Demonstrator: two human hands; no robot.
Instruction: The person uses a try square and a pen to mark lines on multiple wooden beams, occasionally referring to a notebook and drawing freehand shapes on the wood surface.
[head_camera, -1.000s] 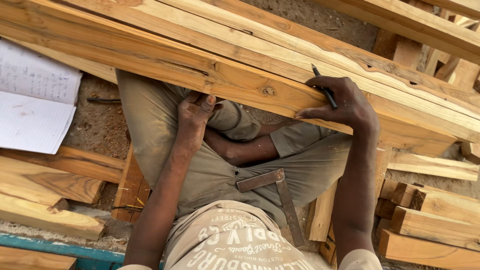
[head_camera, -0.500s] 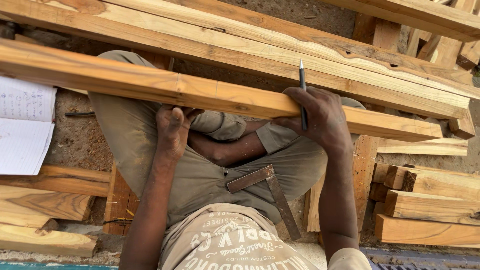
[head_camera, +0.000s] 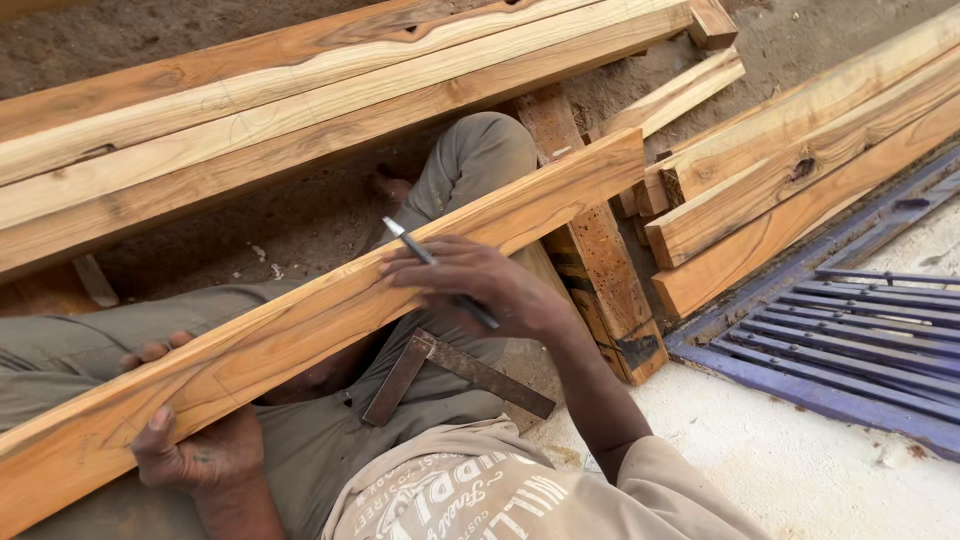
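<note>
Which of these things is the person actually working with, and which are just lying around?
In use:
- wooden plank, across the lap, gripped by the left hand from below
- pencil, in the right hand, which rests on the plank
- try square, lying on the lap

Lying about:
- long beams on the ground behind
- stacked planks, right
- blue metal grate

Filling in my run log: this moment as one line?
left hand: grips plank | right hand: pencil, on plank | square: lap

Long wooden plank lying across lap, gripped underneath by left hand; right hand resting on top, holding pencil; try square below.
</note>
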